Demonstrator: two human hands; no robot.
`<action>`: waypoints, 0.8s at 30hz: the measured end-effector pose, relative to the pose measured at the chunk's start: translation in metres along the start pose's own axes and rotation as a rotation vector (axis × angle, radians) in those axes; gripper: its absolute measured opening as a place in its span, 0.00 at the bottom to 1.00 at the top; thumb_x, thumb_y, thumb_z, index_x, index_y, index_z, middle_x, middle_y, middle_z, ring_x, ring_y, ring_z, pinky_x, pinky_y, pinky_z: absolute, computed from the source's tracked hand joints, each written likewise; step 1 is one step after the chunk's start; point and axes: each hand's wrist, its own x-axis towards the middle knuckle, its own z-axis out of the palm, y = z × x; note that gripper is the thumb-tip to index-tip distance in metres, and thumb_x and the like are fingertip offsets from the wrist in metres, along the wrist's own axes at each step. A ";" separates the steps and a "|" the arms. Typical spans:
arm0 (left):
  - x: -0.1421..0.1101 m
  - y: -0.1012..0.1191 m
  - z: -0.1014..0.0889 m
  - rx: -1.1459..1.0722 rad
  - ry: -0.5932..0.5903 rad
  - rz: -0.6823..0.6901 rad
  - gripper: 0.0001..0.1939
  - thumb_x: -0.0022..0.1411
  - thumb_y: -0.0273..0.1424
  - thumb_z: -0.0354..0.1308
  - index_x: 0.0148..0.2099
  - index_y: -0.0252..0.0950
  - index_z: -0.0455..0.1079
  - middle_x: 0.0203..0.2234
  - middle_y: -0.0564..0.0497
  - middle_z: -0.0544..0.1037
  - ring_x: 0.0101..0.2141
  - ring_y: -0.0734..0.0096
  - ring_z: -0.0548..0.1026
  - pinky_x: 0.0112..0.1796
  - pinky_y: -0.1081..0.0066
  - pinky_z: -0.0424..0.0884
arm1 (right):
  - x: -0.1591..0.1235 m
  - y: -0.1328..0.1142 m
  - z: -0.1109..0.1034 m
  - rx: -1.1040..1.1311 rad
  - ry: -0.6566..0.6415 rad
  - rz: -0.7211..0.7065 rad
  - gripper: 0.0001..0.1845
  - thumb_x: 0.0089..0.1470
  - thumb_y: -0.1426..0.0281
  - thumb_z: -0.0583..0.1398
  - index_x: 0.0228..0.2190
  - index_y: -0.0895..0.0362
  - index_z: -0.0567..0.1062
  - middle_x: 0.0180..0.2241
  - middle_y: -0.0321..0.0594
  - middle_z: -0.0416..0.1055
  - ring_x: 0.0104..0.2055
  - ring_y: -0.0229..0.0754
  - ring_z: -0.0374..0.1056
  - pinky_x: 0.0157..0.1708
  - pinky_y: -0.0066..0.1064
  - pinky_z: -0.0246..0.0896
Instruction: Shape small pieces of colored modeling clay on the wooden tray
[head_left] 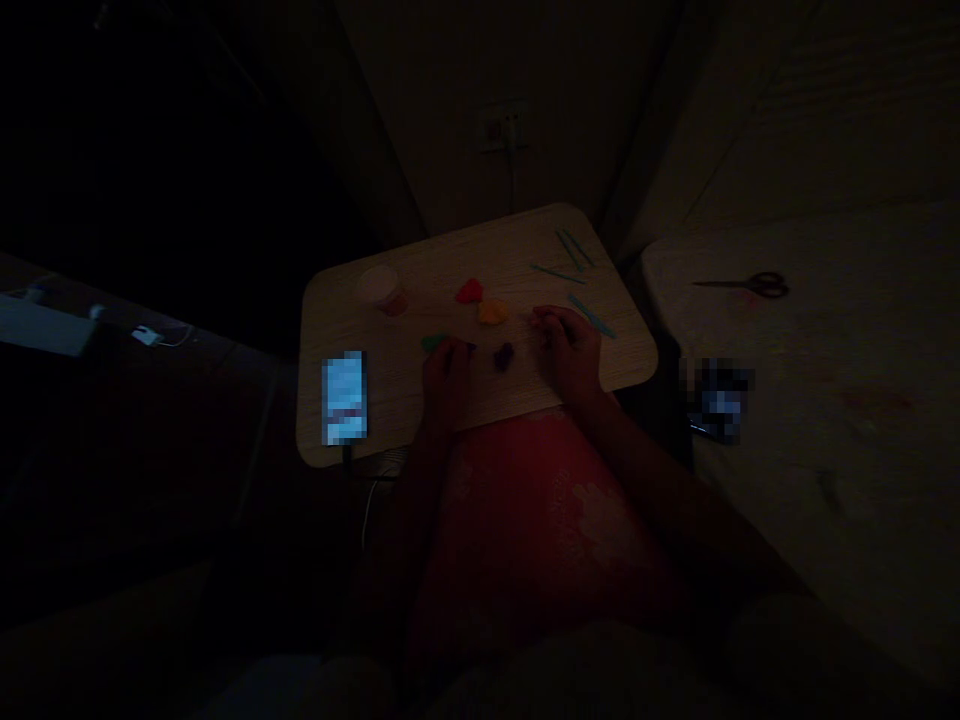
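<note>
In dim light, my left hand (445,378) rests low over the small wooden table, its fingers drawn together. A green lump (433,343) that looks like modelling clay lies against its fingertips, and a tiny dark bit shows at their right side. My right hand (571,350) is closed in a pinch; whatever is in it is too dark to name. Between the hands sits a dark purple lump (503,356). Just beyond are a yellow-orange lump (493,312) and a red lump (470,291), close together. Thin green strips (592,316) lie beyond my right hand.
A clear tub (381,287) stands at the table's back left, and a lit phone (344,398) with a cable lies at the front left. More thin strips (559,273) are at the back right. Scissors (765,285) and a blurred device (718,402) lie on the pale surface to the right.
</note>
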 end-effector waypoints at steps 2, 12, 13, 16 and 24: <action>0.000 0.001 0.000 0.007 0.007 0.005 0.19 0.67 0.45 0.58 0.29 0.38 0.69 0.24 0.53 0.71 0.29 0.72 0.69 0.33 0.73 0.67 | 0.000 -0.002 -0.001 -0.029 0.008 -0.019 0.17 0.64 0.54 0.58 0.36 0.53 0.81 0.35 0.39 0.78 0.28 0.38 0.68 0.30 0.33 0.65; 0.000 0.000 0.000 -0.014 -0.007 0.009 0.19 0.67 0.44 0.58 0.29 0.37 0.67 0.24 0.53 0.69 0.28 0.73 0.68 0.31 0.73 0.65 | -0.001 0.001 0.004 0.071 0.016 -0.021 0.12 0.47 0.62 0.72 0.26 0.52 0.76 0.35 0.37 0.79 0.43 0.44 0.76 0.46 0.38 0.71; 0.000 -0.002 0.000 -0.020 -0.006 0.004 0.19 0.67 0.44 0.58 0.29 0.38 0.68 0.24 0.53 0.69 0.28 0.73 0.68 0.31 0.73 0.65 | -0.001 0.002 0.005 0.088 0.027 -0.004 0.14 0.46 0.62 0.73 0.25 0.52 0.74 0.35 0.37 0.78 0.43 0.43 0.76 0.46 0.37 0.72; 0.000 -0.003 0.001 -0.037 -0.003 -0.006 0.19 0.67 0.45 0.58 0.29 0.38 0.67 0.24 0.54 0.69 0.28 0.73 0.67 0.31 0.74 0.65 | -0.001 0.002 0.006 0.129 0.052 0.030 0.18 0.48 0.59 0.72 0.24 0.52 0.69 0.35 0.37 0.78 0.41 0.42 0.76 0.43 0.35 0.72; 0.000 0.003 0.000 0.018 -0.002 0.006 0.19 0.66 0.45 0.58 0.28 0.38 0.66 0.23 0.54 0.68 0.28 0.72 0.67 0.32 0.73 0.65 | -0.002 -0.003 0.003 0.112 -0.020 0.085 0.15 0.58 0.55 0.64 0.33 0.53 0.81 0.28 0.36 0.75 0.23 0.35 0.66 0.21 0.29 0.62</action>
